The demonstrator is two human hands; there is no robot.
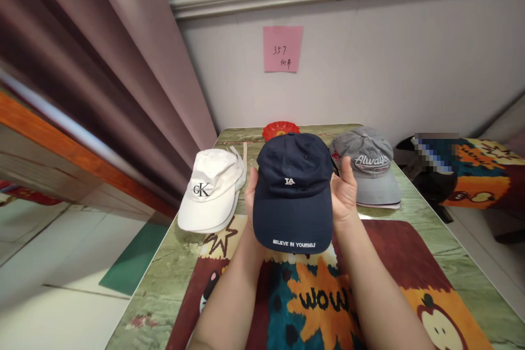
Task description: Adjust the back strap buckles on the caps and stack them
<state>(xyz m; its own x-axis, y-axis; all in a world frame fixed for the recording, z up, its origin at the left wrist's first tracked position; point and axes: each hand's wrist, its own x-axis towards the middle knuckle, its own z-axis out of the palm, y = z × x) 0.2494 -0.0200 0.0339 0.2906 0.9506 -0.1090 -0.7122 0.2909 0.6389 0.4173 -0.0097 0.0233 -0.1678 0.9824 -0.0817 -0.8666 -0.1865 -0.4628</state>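
A navy baseball cap [293, 191] with a small white "LA" emblem is held up over the table, its brim toward me, reading "BELIEVE IN YOURSELF". My left hand [251, 194] grips its left side, fingers mostly hidden behind the cap. On the opposite side my right hand [344, 194] holds the cap's edge, thumb raised. To the left a white cap [215, 188] with a "CK" logo rests on the table. Beyond my right hand sits a grey cap [365, 158] lettered "Always", apparently on top of something with a pale edge.
Behind the navy cap a red scalloped dish [281, 130] stands at the table's far end. A colourful mat [320, 306] covers the near part of the green marbled table [143, 279]. A pink note [283, 49] is on the wall; curtains [135, 38] hang left. Another patterned surface [488, 169] is at right.
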